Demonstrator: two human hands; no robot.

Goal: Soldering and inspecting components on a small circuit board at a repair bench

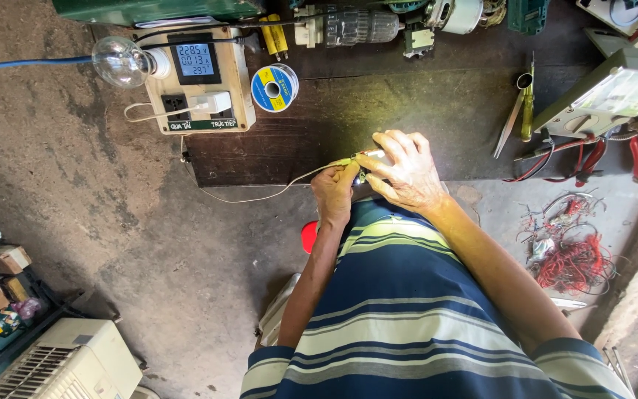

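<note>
Dark workbench (pixel 407 111) — blue-yellow solder spool (pixel 274 87), white meter board (pixel 199 81).

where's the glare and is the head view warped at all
Head view: glare burns out the small thing between the left hand and right hand; the white panel shines brightly; bench edge bows from wide-lens distortion.

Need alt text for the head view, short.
Seen from above, a person in a blue-and-cream striped shirt holds a small part on a thin white cable between left hand and right hand at the edge of a dark wooden workbench. A clear glass bulb and blue-labelled solder spool sit on it.
</note>
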